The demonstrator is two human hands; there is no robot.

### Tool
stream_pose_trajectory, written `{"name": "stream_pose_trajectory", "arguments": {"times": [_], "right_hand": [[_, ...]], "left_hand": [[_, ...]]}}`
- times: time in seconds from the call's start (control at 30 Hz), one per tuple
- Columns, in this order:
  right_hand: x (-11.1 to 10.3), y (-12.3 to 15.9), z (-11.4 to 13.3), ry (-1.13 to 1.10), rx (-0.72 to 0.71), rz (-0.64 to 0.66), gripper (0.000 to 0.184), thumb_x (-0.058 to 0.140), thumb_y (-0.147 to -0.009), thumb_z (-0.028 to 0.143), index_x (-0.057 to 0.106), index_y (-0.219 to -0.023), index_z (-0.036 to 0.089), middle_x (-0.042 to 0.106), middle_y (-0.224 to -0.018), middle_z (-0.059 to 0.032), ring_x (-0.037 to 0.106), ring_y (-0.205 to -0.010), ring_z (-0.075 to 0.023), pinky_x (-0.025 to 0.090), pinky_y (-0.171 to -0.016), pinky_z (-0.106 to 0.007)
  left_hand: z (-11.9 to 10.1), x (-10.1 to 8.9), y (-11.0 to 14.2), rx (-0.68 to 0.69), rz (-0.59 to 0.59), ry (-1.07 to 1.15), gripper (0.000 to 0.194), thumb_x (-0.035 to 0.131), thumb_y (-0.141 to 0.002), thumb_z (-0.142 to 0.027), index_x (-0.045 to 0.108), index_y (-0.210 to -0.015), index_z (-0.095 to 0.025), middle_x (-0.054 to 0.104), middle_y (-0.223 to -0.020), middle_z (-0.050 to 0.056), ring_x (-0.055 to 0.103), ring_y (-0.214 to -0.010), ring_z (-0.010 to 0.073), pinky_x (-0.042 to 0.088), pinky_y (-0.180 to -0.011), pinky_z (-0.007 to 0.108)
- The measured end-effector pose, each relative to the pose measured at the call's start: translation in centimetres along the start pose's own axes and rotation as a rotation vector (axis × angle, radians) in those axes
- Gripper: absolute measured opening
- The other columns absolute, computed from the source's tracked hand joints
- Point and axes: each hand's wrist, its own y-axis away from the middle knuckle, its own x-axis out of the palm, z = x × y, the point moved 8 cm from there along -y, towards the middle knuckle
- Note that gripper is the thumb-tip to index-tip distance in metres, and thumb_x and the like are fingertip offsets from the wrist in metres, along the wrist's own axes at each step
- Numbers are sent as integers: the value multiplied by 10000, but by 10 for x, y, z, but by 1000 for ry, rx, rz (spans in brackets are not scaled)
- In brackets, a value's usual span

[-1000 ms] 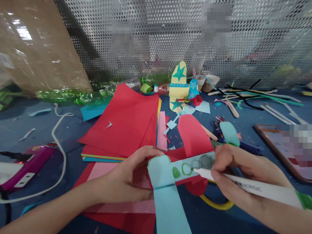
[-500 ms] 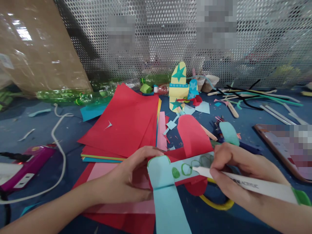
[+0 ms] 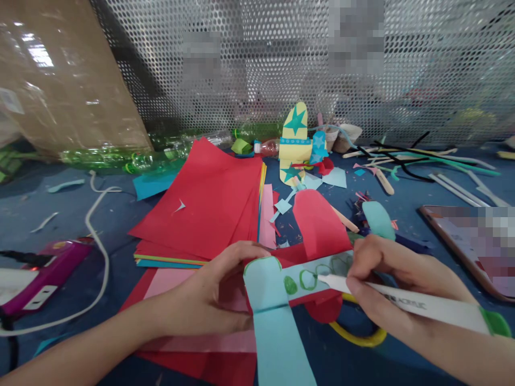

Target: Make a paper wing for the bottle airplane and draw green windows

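My left hand (image 3: 219, 292) grips the left end of a red and light blue paper craft (image 3: 269, 284), thumb in front and fingers behind. A long light blue strip (image 3: 284, 343) hangs from the craft toward me, and a red rounded flap (image 3: 319, 222) stands up behind. Between my right thumb and fingers is a white acrylic marker with a green end (image 3: 430, 305). The marker's tip touches the light blue band (image 3: 298, 271), beside a green outlined circle. One green spot there is filled in; the circles farther right are outlines. My right hand (image 3: 386, 287) partly covers the band's right end.
Red sheets (image 3: 209, 203) lie stacked behind my left hand. A phone (image 3: 470, 246) is at the right, a purple power strip (image 3: 48, 273) at the left. A yellow paper figure (image 3: 295, 145) stands at the back near plastic bottles (image 3: 265, 147). Yellow-handled scissors (image 3: 362, 338) lie under the craft.
The marker's tip has shifted very slightly right at the green circle, and its barrel has rolled a little. My left hand and the craft look the same.
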Motion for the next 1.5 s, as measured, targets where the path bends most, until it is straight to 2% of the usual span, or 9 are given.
{"name": "stream_pose_trajectory", "arguments": {"times": [0.1,0.23,0.43,0.57,0.73,1.0,1.2,1.37,1.5], "right_hand": [[1,1,2,6,-28,2,175,520,-835,166,494,-692,263,505,-555,70,437,-430,-102,335,-414,-243],[-1,0,3,62,-51,-1,170,513,-846,154,501,-723,270,500,-568,75,436,-452,-107,350,-424,-238],[1,-3,3,73,-77,90,170,517,-850,137,490,-750,272,544,-591,74,493,-480,-111,396,-440,-229],[1,-1,4,65,-68,30,185,486,-851,123,478,-743,274,508,-569,72,467,-464,-117,359,-422,-246],[0,-2,14,68,-163,-24,181,535,-822,102,525,-743,265,542,-618,77,483,-488,-96,388,-458,-220],[1,-3,12,97,-158,119,165,584,-866,129,538,-791,268,593,-669,71,554,-516,-95,456,-475,-196],[0,-4,13,63,-174,20,161,566,-858,134,542,-799,281,567,-659,91,501,-511,-84,404,-473,-195],[1,-3,12,78,-143,-2,174,532,-854,119,518,-781,276,536,-649,88,484,-518,-91,392,-484,-212],[1,-2,12,73,-140,7,169,533,-858,129,514,-781,278,536,-650,90,482,-517,-92,388,-480,-211]], "left_hand": [[1,0,1,-8,0,17,670,808,-714,-162,510,-1282,-359,628,-1222,20,642,-1129,257,548,-944,336],[4,0,3,-41,-13,5,632,789,-737,-168,517,-1289,-309,623,-1245,50,627,-1152,269,536,-955,360],[1,0,2,-3,-9,4,654,786,-742,-131,502,-1293,-340,619,-1221,20,632,-1133,237,529,-962,325],[0,0,1,3,5,18,658,784,-734,-117,504,-1285,-342,621,-1212,12,637,-1112,235,537,-946,327],[4,1,3,-21,0,44,636,784,-737,-142,516,-1286,-318,624,-1228,34,628,-1135,247,533,-950,346],[3,0,3,-16,2,-24,644,789,-747,-160,502,-1304,-306,618,-1245,46,620,-1159,259,529,-979,357],[5,1,3,-42,-2,12,626,779,-754,-174,514,-1309,-295,617,-1258,57,613,-1173,267,526,-967,360],[4,1,2,-28,2,-7,636,780,-740,-159,516,-1296,-321,623,-1249,32,613,-1171,255,525,-971,345],[2,0,1,-20,7,14,624,781,-745,-134,505,-1282,-293,624,-1219,45,635,-1127,240,541,-960,342]]}}
